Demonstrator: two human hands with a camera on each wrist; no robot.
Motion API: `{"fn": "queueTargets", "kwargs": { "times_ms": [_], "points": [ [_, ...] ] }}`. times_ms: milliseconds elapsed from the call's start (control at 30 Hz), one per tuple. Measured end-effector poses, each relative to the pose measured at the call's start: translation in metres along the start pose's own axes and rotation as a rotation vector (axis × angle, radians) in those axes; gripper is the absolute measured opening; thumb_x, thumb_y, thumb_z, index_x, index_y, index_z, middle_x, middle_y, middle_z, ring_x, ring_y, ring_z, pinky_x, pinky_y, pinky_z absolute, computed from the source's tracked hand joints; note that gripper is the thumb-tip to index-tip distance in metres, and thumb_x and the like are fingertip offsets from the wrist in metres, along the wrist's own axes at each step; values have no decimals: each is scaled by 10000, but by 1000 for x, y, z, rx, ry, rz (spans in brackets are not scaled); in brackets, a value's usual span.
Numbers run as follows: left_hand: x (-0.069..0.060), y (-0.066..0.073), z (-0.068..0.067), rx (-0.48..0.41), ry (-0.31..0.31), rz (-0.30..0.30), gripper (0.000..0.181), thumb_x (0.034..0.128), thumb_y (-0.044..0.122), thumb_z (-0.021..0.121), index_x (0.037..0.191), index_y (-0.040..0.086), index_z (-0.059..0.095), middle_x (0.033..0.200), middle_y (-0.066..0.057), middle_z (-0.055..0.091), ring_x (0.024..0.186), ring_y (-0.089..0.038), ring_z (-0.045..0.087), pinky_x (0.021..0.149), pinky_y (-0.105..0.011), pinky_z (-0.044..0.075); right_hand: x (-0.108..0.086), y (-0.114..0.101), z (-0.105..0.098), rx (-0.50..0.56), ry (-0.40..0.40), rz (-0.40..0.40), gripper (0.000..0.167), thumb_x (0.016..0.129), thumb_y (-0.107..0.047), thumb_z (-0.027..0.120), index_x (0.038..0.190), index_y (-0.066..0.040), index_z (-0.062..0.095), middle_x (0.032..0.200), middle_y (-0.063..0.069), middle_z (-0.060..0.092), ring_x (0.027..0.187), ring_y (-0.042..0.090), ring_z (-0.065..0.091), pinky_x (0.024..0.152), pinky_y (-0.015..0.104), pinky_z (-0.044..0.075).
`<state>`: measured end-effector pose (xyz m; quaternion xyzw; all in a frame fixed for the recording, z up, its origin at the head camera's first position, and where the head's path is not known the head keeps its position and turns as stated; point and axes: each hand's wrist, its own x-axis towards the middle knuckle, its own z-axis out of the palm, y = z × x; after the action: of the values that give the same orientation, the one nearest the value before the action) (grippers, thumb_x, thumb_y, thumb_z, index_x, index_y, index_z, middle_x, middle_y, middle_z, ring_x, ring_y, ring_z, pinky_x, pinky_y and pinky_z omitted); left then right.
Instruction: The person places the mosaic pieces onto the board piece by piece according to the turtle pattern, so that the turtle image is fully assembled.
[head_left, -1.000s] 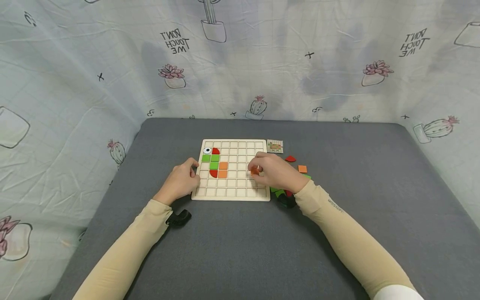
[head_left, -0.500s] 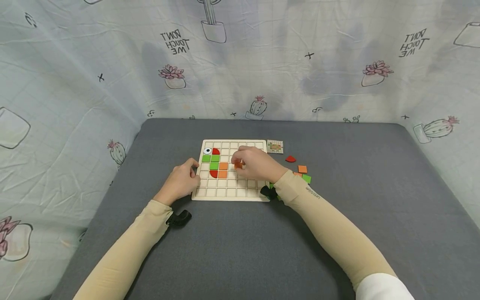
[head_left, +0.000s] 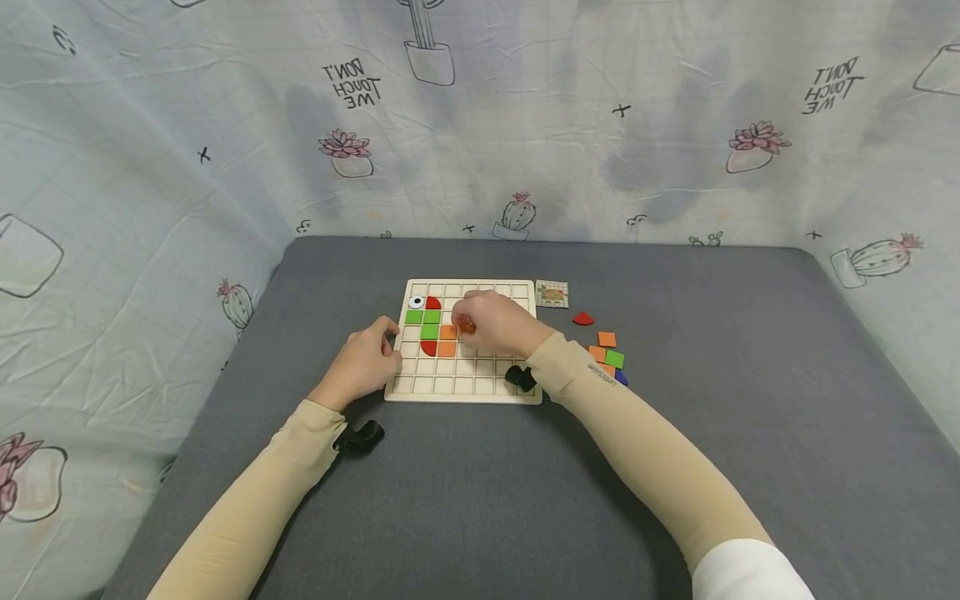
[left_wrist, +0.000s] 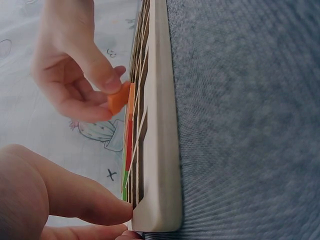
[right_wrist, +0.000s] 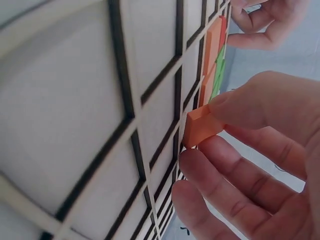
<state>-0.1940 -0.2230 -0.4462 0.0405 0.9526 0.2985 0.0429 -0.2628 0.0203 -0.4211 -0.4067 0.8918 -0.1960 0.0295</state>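
Note:
A pale wooden grid board lies on the table. My left hand holds its left edge with bent fingers; in the left wrist view the fingertips touch the board's rim. My right hand pinches an orange square tile between thumb and fingers, tilted over the grid beside the placed orange tiles. Also set in the board are a round eye tile, green tiles and two red rounded tiles, one near the top and one lower.
Right of the board lie several loose tiles: a red one, orange squares, a green square and a partly covered blue piece. A small pattern card lies at the board's upper right corner.
My right hand has moved left across the board with the orange tile, from the right side to beside the placed orange tiles. My left hand has stayed at the board's left edge.

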Motion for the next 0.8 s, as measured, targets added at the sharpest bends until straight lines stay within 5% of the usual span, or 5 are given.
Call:
{"fn": "queueTargets", "kwargs": {
  "times_ms": [800],
  "points": [
    [-1, 1, 1, 8, 16, 8, 387, 966, 85, 547, 1333, -36, 548, 790, -73, 557, 550, -163, 497, 521, -305, 384, 1, 1, 6, -46, -16, 33, 159, 906, -61, 688, 1013, -108, 795, 1002, 41, 712, 897, 180, 608, 803, 341, 522]
  ]
}}
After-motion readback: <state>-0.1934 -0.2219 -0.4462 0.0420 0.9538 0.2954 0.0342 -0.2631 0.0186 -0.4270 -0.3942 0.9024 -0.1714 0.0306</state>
